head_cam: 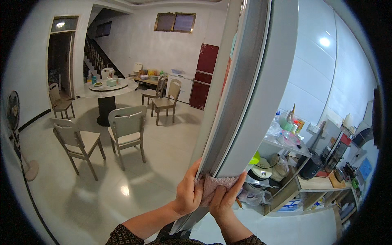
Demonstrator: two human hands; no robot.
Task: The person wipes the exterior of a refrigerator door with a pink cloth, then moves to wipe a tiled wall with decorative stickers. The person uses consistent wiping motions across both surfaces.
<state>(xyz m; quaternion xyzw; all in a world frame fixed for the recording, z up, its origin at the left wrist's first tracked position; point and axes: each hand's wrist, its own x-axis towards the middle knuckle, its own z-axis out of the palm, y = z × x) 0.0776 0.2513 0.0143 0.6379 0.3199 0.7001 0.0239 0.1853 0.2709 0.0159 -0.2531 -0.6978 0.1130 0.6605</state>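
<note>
A fuzzy pinkish cloth (212, 190) is wrapped across the narrow edge of a tall sliding-door frame (260, 104) with a grey channel running along it. My left hand (188, 191) grips the cloth from the left side, its fingers reaching up along the frame and its thumb over the cloth. On the other side my right hand (224, 197) presses the cloth against the pale frame face, with fingers spread over it. Part of the cloth is hidden under both hands.
Left of the frame, chairs (127, 125) surround a round table (81, 91) on a tiled floor. A standing fan (13, 111) is at far left, a dark red refrigerator (200, 90) behind. Right, a cluttered metal shelf (301, 150) and wooden cabinet (283, 197) stand close to the frame.
</note>
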